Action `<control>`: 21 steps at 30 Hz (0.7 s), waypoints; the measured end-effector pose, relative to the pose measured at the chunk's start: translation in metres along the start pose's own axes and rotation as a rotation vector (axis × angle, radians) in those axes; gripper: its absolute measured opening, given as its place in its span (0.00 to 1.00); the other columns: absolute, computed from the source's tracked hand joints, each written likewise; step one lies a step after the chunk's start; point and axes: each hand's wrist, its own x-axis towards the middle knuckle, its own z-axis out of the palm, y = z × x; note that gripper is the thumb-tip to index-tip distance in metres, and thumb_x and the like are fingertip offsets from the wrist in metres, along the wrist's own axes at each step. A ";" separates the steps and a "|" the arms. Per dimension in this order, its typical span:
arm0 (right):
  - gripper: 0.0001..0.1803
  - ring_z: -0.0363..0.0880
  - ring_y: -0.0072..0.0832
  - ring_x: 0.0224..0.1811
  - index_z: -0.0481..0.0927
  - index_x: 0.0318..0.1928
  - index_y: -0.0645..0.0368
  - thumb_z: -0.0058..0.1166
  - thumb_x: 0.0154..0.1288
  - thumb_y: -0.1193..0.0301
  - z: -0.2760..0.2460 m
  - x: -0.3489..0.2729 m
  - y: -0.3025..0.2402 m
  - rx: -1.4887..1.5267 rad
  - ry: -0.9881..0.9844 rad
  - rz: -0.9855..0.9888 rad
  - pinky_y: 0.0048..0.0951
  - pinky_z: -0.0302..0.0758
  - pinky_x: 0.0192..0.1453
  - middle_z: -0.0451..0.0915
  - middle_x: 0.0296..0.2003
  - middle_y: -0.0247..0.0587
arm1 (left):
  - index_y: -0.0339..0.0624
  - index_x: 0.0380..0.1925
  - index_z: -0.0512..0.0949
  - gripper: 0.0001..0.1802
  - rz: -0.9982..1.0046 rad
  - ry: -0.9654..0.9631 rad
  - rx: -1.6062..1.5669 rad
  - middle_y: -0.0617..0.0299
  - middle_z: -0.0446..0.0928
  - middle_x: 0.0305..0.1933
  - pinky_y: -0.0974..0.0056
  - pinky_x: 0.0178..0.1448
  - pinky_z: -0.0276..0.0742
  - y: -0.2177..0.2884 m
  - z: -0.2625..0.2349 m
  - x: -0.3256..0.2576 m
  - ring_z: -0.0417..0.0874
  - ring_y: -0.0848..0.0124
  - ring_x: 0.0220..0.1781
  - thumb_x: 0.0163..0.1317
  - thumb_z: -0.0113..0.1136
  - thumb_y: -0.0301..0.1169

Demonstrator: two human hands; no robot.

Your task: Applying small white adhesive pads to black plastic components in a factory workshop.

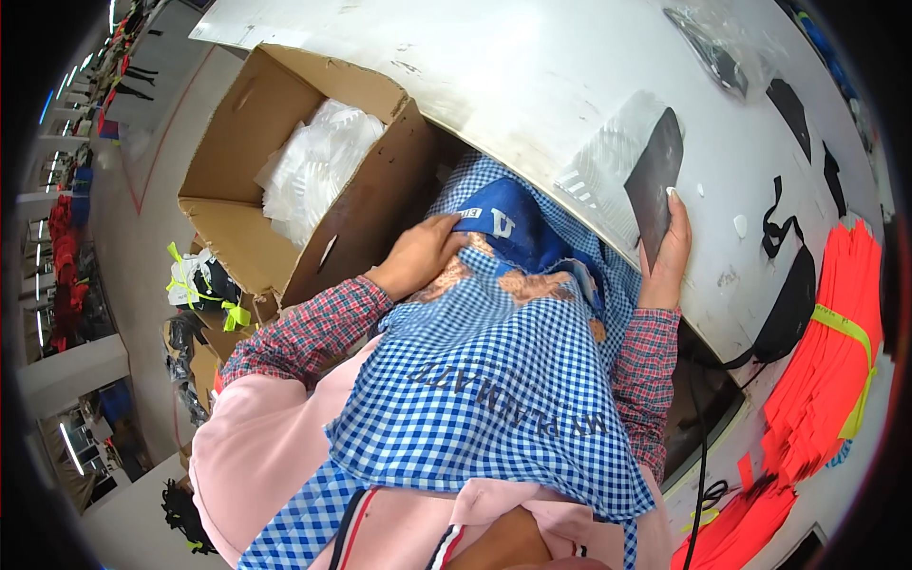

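My right hand (669, 249) grips the lower end of a flat dark grey panel (655, 180) with a curved outline, at the table's near edge. A clear plastic sheet (613, 152) with pale stripes lies right behind the panel, partly covered by it. My left hand (418, 255) is low over my lap, its bent fingers closed at the edge of a blue cloth (518, 223) with white lettering. Around that cloth is my blue-and-white checked apron (494, 370). The left fingertips are partly hidden.
An open cardboard box (223, 142) on the left contains clear plastic sheets (323, 166). The white table (475, 76) bears a plastic bag (722, 57) and black pieces (788, 114). At right are a black strapped piece (788, 304), bundled red-orange strips (822, 332) and scissors (712, 494).
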 end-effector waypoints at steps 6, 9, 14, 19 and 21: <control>0.18 0.77 0.31 0.54 0.77 0.54 0.68 0.55 0.71 0.66 0.006 -0.007 -0.001 0.038 0.017 -0.002 0.30 0.72 0.63 0.80 0.51 0.44 | 0.35 0.37 0.81 0.10 0.119 0.061 0.010 0.44 0.81 0.39 0.49 0.45 0.78 -0.016 -0.007 0.025 0.82 0.45 0.41 0.66 0.57 0.32; 0.18 0.77 0.31 0.54 0.77 0.53 0.68 0.55 0.72 0.66 0.004 -0.003 0.000 0.014 0.014 0.002 0.30 0.72 0.63 0.80 0.51 0.45 | 0.33 0.33 0.78 0.14 0.082 0.043 0.047 0.41 0.80 0.36 0.47 0.42 0.77 -0.015 -0.008 0.039 0.80 0.42 0.38 0.68 0.55 0.36; 0.18 0.78 0.31 0.53 0.77 0.53 0.68 0.54 0.72 0.66 0.004 0.000 -0.001 0.008 0.010 -0.012 0.30 0.73 0.62 0.80 0.51 0.45 | 0.34 0.34 0.80 0.21 -0.159 -0.029 -0.130 0.39 0.79 0.29 0.45 0.41 0.76 -0.023 -0.010 0.058 0.80 0.40 0.34 0.72 0.50 0.44; 0.18 0.79 0.31 0.52 0.77 0.53 0.69 0.54 0.72 0.66 0.001 -0.003 -0.001 0.024 -0.008 -0.025 0.30 0.74 0.61 0.80 0.50 0.44 | 0.33 0.29 0.83 0.22 0.217 0.410 0.009 0.43 0.78 0.24 0.53 0.37 0.76 0.023 -0.042 0.059 0.79 0.51 0.25 0.73 0.53 0.41; 0.18 0.79 0.30 0.52 0.77 0.53 0.69 0.54 0.73 0.66 0.000 -0.006 -0.003 0.013 -0.031 -0.034 0.30 0.74 0.61 0.80 0.50 0.44 | 0.34 0.23 0.78 0.22 0.162 0.112 -0.299 0.54 0.74 0.20 0.64 0.27 0.67 0.086 -0.090 0.046 0.75 0.64 0.20 0.74 0.52 0.37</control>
